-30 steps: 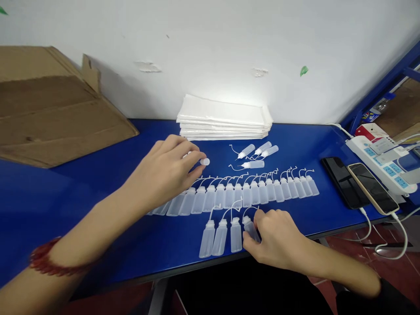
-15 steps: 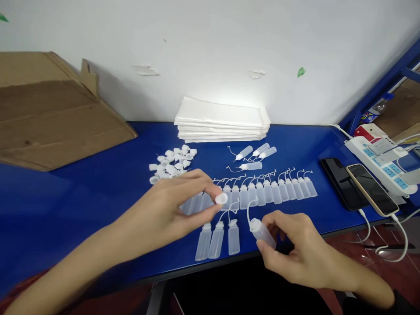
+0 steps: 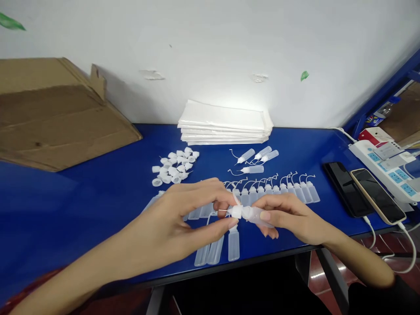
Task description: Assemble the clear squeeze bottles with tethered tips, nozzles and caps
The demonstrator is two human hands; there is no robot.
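Observation:
Between the fingertips of my left hand [image 3: 193, 214] is a white needle-tip cap [image 3: 236, 212], its thin needle pointing left. My right hand [image 3: 288, 214] grips a small translucent squeeze bottle [image 3: 257, 215], tilted nearly level with its neck toward the cap. Cap and bottle neck meet; whether the thread has caught I cannot tell. Below my left fingers, a few bottles [image 3: 234, 245] lie near the table's front edge, partly hidden. Behind both hands runs a row of bottles [image 3: 284, 189] with thin tethered straps. Loose white caps [image 3: 172, 166] form a pile farther left.
Several needle-capped bottles [image 3: 252, 169] lie beyond the row. A stack of white padded envelopes [image 3: 226, 122] sits against the wall. Flattened cardboard [image 3: 65, 118] leans at left. Two phones [image 3: 344, 188] and a power strip [image 3: 390, 168] with cables occupy the right side.
The cap in my left hand and the bottle in my right hand have come together. The bottle has tipped closer to level, and the camera view has shifted slightly.

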